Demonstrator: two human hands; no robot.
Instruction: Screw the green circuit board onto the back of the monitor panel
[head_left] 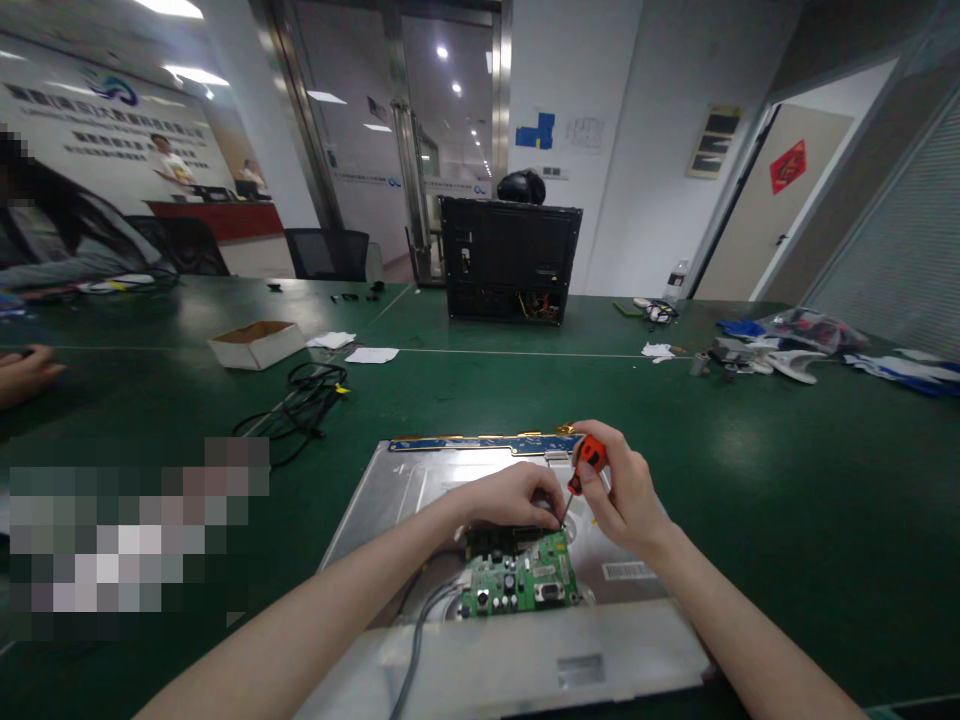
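Observation:
A flat metal monitor back panel (390, 490) lies face down on the green table in front of me. A green circuit board (525, 585) sits on it, with grey cables (420, 625) running from it toward me. My right hand (619, 490) holds an orange-handled screwdriver (589, 460), its tip pointing down at the far edge of the board. My left hand (517, 495) rests curled on the panel right beside the tip, fingers touching the board's far edge. A thin blue strip board (480, 442) lies along the panel's far edge.
A black computer case (510, 260) stands at the table's far side. A small cardboard box (255, 343), papers (371, 354) and black cables (307, 395) lie left of centre. Loose parts and bags (780, 350) lie at the right. Another person's hand (22, 372) rests at the far left.

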